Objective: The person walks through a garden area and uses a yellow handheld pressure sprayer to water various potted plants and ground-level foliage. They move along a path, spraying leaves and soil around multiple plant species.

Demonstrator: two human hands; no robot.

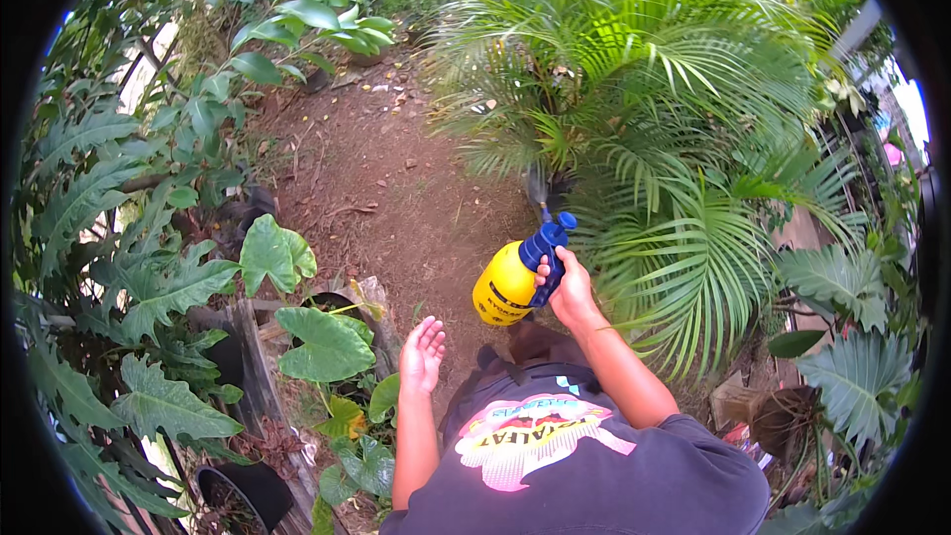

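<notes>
My right hand (pixel 570 288) grips the blue handle of a yellow pump sprayer bottle (pixel 502 287), which bears writing. The bottle is tilted, with its blue pump head (pixel 548 236) and nozzle pointing away from me towards the palm. A pale mist (pixel 536 186) shows just beyond the nozzle, near the base of a leafy green palm (pixel 669 82). My left hand (pixel 422 355) hangs in the air with its palm turned up and fingers loosely extended, holding nothing. Beside it on the left is a broad heart-shaped leaf (pixel 327 343).
A dirt path (pixel 401 186) runs ahead between plants. Lobed leaves (pixel 171 297) crowd the left, above a weathered wooden board (pixel 260 371) and a black pot (pixel 256 494). Palm fronds (pixel 706 260) reach close to my right arm. Wooden blocks (pixel 743 401) lie at lower right.
</notes>
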